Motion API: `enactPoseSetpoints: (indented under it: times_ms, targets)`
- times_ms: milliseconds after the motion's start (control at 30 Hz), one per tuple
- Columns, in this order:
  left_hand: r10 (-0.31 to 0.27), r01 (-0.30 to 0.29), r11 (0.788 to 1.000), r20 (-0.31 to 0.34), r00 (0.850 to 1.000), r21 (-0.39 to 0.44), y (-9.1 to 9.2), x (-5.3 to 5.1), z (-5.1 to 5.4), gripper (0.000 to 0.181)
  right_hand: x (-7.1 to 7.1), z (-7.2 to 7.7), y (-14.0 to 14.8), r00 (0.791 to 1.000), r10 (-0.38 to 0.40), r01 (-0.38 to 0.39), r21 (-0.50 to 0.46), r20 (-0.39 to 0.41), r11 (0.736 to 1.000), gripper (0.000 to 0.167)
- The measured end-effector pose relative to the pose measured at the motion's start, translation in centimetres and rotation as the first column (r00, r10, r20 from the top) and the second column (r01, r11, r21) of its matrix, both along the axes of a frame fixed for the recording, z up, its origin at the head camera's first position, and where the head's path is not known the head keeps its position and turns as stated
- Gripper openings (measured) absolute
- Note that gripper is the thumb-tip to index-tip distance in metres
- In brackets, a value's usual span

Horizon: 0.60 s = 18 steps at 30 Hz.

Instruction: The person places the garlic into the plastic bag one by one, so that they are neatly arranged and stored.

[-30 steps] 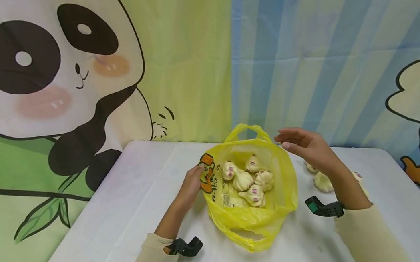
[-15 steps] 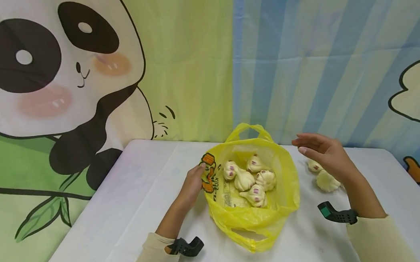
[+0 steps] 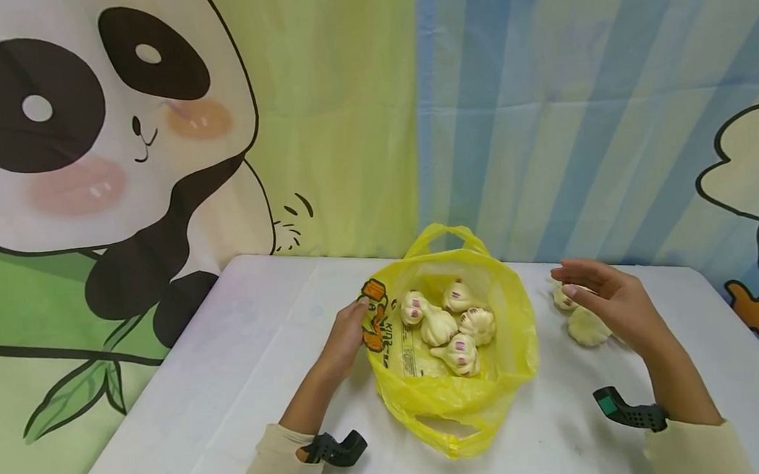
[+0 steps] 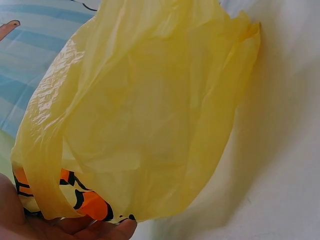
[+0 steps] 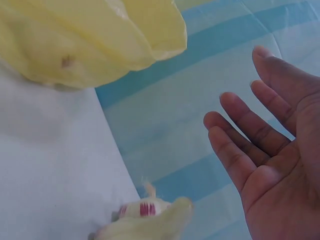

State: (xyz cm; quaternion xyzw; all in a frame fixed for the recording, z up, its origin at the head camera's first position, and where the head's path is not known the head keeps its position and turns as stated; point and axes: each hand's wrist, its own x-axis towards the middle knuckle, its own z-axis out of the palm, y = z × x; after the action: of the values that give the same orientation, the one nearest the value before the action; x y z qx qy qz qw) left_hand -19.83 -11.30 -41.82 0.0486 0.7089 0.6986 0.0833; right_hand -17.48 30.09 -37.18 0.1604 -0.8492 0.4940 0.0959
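Note:
A yellow plastic carrier bag (image 3: 396,395) stands with its mouth wide on the white table, and several garlic bulbs (image 3: 439,327) lie inside. My left hand (image 3: 345,338) grips its left rim by the orange printed figure; in the left wrist view the fingers (image 4: 95,231) curl under the plastic. To the right of the bag, my right hand (image 3: 625,310) hangs above loose garlic bulbs (image 3: 587,328), partly covering them. Its fingers are relaxed and hold nothing. The right wrist view shows the empty palm (image 5: 280,195) apart from a garlic bulb (image 5: 150,220) below.
A white table (image 3: 274,323) carries the bag and the loose bulbs. Right behind its back edge hangs a printed curtain (image 3: 346,123) with a panda and blue stripes. Each wrist wears a black strap device (image 3: 631,410). The bag's front handle (image 3: 454,446) droops towards me.
My right hand has moved from beside the bag's right rim to the right and down, over the loose garlic bulbs. The left hand keeps its grip on the bag, which stays put.

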Motion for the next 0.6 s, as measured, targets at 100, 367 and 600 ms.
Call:
enactPoseSetpoints:
  times_ms: [100, 367, 600]
  targets:
    - [0.003, -0.003, 1.0, 0.0, 1.0, -0.006, 0.0, -0.1, -0.1, 0.051, 0.3, -0.3, 0.6, 0.999, -0.041, 0.041, 0.006, 0.004, 0.999, 0.045]
    - [0.004, -0.004, 1.0, 0.01, 1.0, 0.0, -0.1, 0.0, 0.0, 0.05, 0.9, -0.8, 1.7, 0.99, -0.14, 0.14, -0.006, -0.009, 0.99, 0.043]
    - [0.005, -0.005, 1.0, 0.009, 1.0, -0.006, 0.0, 0.0, -0.2, 0.051, 1.2, -2.5, 2.9, 0.982, -0.185, 0.185, -0.019, -0.032, 0.983, 0.042]
